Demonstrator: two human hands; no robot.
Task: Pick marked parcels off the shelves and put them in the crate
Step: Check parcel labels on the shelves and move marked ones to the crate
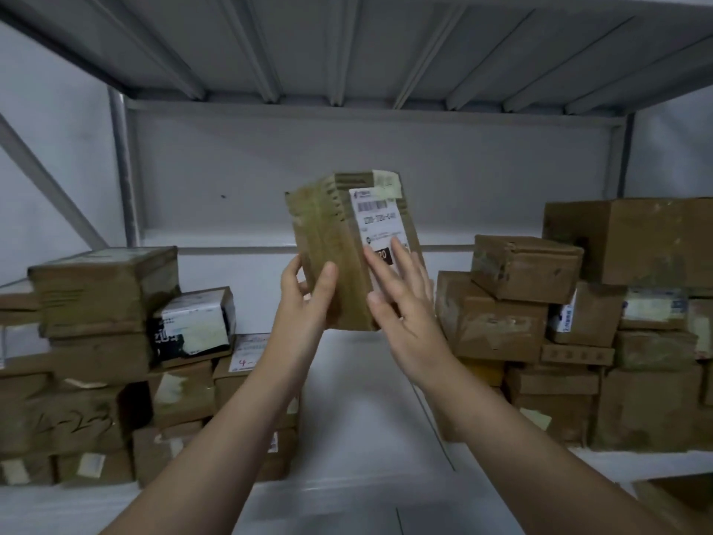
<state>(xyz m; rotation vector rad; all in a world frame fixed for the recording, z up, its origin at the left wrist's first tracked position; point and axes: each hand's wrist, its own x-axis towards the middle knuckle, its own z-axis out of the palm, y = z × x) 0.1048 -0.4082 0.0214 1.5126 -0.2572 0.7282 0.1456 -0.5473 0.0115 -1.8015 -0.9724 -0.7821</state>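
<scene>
2 bare forearms reach up from the bottom edge and meet at a brown cardboard parcel (328, 241), held upright in the air above the white shelf (347, 418). The left hand (308, 299) grips the parcel's lower left corner. Its thumb (328, 279) lies on the near face and the other fingers curl round behind the left edge. The right hand (405, 307) lies flat against the parcel's right face, its fingers (397, 256) straight and slightly spread, their tips resting on the lower part of a white shipping label (376, 225). Its own thumb presses the parcel's near upright edge, low down.

Above the right fingertips the label carries a barcode and a line of digits too blurred to read. Beside those fingertips sits a dark patch with pale numerals. A pale tape strip (386, 183) crosses the parcel's top corner.

Left of the left hand's fingers and lower, a left stack (104, 295) of brown boxes stands on the shelf, 1 tilted box (193, 326) in it showing a white-and-black label. Right of the right hand's fingers a right stack (501, 322) rises, topped by a small box (524, 264), with a large carton (632, 241) behind it.

Beyond the fingertips stands the grey back panel (347, 167), and overhead runs the ribbed underside of the upper shelf (347, 52).
</scene>
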